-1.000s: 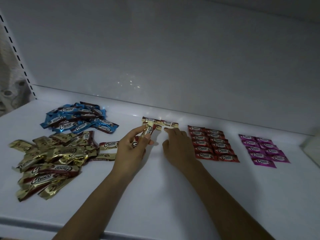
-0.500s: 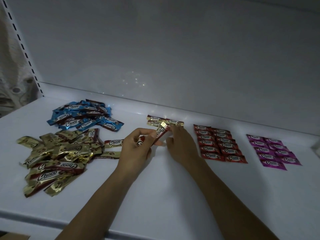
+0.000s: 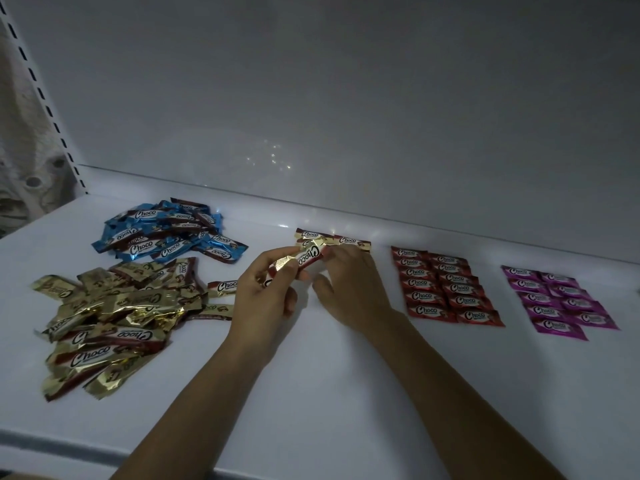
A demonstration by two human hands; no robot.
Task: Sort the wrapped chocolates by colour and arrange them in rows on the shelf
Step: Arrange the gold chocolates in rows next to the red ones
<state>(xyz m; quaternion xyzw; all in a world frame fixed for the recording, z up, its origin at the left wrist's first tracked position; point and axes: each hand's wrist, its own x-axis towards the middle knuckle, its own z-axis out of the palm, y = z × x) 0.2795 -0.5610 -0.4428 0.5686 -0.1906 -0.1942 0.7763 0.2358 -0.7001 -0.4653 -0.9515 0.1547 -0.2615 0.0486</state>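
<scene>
The likeliest slip is in the hand-over. The gold chocolate is held only by its crinkled foil end. If the left grip lets go before the right grip has a proper hold, the piece may drop askew onto the two-piece gold row on the far side and knock it out of line. A second wrapper seems tucked in the left palm and could fall too.

The left grip is clenched on the gold chocolate, thumb and fingers pinching its left end just above the shelf. The piece juts rightward and away from those fingers, and its other end meets the right grip's fingertips. Whether those fingertips pinch it or merely touch it, I cannot tell.

To the left lie the gold heap and the blue heap. To the right are the red rows and the purple rows.
</scene>
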